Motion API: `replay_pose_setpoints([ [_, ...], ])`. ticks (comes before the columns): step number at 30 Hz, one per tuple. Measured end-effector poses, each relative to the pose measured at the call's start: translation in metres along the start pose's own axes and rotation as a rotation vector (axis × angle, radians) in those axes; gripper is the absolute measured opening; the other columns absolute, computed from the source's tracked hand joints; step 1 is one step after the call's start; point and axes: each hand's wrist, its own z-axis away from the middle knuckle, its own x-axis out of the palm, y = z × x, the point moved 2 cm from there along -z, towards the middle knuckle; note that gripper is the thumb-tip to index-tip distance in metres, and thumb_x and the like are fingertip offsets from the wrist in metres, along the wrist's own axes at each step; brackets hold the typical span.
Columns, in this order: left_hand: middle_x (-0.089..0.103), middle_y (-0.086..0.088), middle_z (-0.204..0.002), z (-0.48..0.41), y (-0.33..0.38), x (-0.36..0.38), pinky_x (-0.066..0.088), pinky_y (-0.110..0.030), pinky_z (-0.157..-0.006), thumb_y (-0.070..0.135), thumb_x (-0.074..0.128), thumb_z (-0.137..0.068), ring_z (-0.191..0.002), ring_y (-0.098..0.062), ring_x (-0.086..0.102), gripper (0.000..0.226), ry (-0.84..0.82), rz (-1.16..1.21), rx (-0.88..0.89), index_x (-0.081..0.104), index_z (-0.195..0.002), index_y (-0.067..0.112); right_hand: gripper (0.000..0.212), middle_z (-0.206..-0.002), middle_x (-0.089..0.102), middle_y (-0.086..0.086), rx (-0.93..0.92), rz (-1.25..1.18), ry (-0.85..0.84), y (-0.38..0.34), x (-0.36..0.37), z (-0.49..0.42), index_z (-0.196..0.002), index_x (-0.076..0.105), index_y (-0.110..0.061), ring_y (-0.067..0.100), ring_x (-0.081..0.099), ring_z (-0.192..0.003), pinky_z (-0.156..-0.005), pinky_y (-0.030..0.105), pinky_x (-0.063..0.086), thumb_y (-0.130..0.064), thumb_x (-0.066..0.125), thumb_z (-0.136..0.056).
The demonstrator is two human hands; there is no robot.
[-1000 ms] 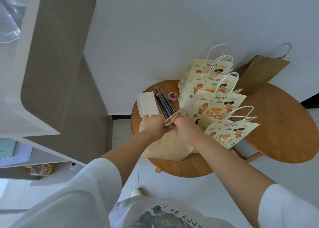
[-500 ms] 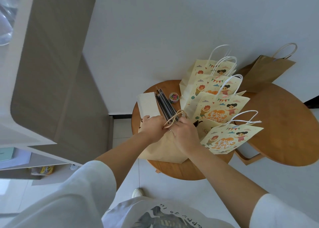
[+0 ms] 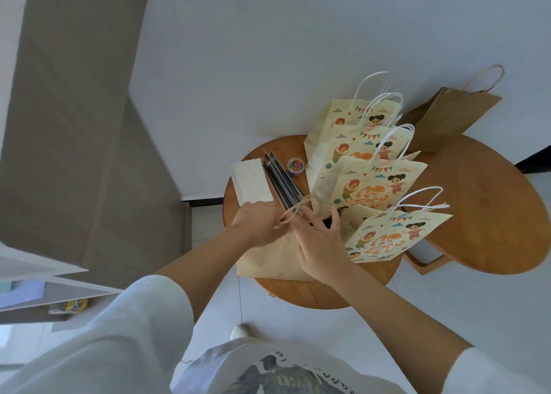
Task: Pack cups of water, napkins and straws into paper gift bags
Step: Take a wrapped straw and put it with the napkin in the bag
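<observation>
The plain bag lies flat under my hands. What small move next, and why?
Probably spread the plain bag open with the right hand: the bag lies flat, the left hand grips its handle end, and the right hand holds nothing.

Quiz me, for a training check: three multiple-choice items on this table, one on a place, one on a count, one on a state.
1. The paper-clip tub sits: A between straws and printed bags; B on the floor; C on a chair.
2. Printed bags in view: A two; B four; C six.
3. The right hand is: A fisted; B gripping a cup; C open, fingers spread.
A, the tub lies beside the black straws; B, four patterned fronts show; C, straight fingers over the flat bag.
</observation>
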Motion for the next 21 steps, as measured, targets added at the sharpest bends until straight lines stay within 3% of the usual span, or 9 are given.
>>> replay_pose_setpoints([
  [2,0.045,0.008,-0.067,0.004,-0.007,0.001,0.039,-0.028,-0.064,0.039,0.044,-0.095,-0.069,-0.014,0.048,0.022,-0.080,-0.164,0.010,0.052,-0.082,0.024,0.029,-0.098,0.064,0.003,0.007,-0.078,0.142,0.009,-0.005,0.008,-0.101,0.051,-0.017,0.024,0.057,-0.101,-0.103,0.056,0.031,-0.012,0.048,-0.073],
  [4,0.056,0.004,-0.074,0.005,-0.015,0.006,0.040,-0.028,-0.061,0.034,0.041,-0.097,-0.076,-0.018,0.056,0.027,-0.130,-0.219,-0.026,0.062,-0.093,0.017,0.023,-0.093,0.059,0.009,0.033,-0.156,0.234,0.017,-0.008,0.018,-0.094,0.045,-0.015,0.024,0.049,-0.093,-0.097,0.052,0.035,-0.012,0.045,-0.071],
  [7,0.066,-0.001,-0.102,0.007,-0.017,0.011,0.045,-0.027,-0.065,0.037,0.042,-0.099,-0.092,-0.020,0.062,0.031,-0.143,-0.160,-0.038,0.064,-0.113,0.021,0.024,-0.097,0.052,0.011,0.023,-0.203,0.267,0.017,-0.009,0.028,-0.094,0.044,-0.014,0.026,0.045,-0.093,-0.094,0.048,0.037,-0.015,0.050,-0.070],
  [12,0.066,-0.003,-0.111,0.019,-0.015,0.006,0.043,-0.028,-0.068,0.037,0.037,-0.101,-0.097,-0.023,0.061,0.034,-0.070,-0.139,-0.025,0.059,-0.124,0.025,0.025,-0.102,0.041,0.006,0.086,-0.278,0.370,0.010,-0.017,0.042,-0.092,0.042,-0.014,0.026,0.042,-0.096,-0.091,0.041,0.036,-0.020,0.055,-0.071],
  [16,0.067,-0.001,-0.108,0.045,-0.016,-0.001,0.044,-0.029,-0.070,0.037,0.036,-0.101,-0.096,-0.022,0.061,0.033,-0.050,-0.121,-0.063,0.060,-0.121,0.026,0.038,-0.103,0.045,0.008,0.321,-0.431,0.413,0.018,-0.022,0.065,-0.101,0.043,-0.011,0.024,0.043,-0.096,-0.087,0.036,0.036,-0.031,0.057,-0.072],
  [18,0.067,-0.001,-0.106,0.060,-0.009,-0.007,0.044,-0.030,-0.074,0.036,0.036,-0.101,-0.096,-0.022,0.060,0.033,-0.033,-0.129,-0.077,0.061,-0.118,0.024,0.051,-0.105,0.048,0.007,0.495,-0.593,0.326,0.020,-0.023,0.080,-0.111,0.044,-0.008,0.017,0.043,-0.098,-0.086,0.032,0.041,-0.035,0.063,-0.072],
  [21,0.067,0.000,-0.110,0.081,0.012,-0.014,0.042,-0.029,-0.075,0.035,0.038,-0.101,-0.102,-0.022,0.059,0.032,0.001,-0.128,-0.075,0.061,-0.121,0.024,0.068,-0.118,0.050,-0.003,0.798,-0.925,-0.096,0.022,-0.019,0.105,-0.127,0.042,-0.014,0.011,0.047,-0.111,-0.094,0.032,0.044,-0.033,0.076,-0.072],
])
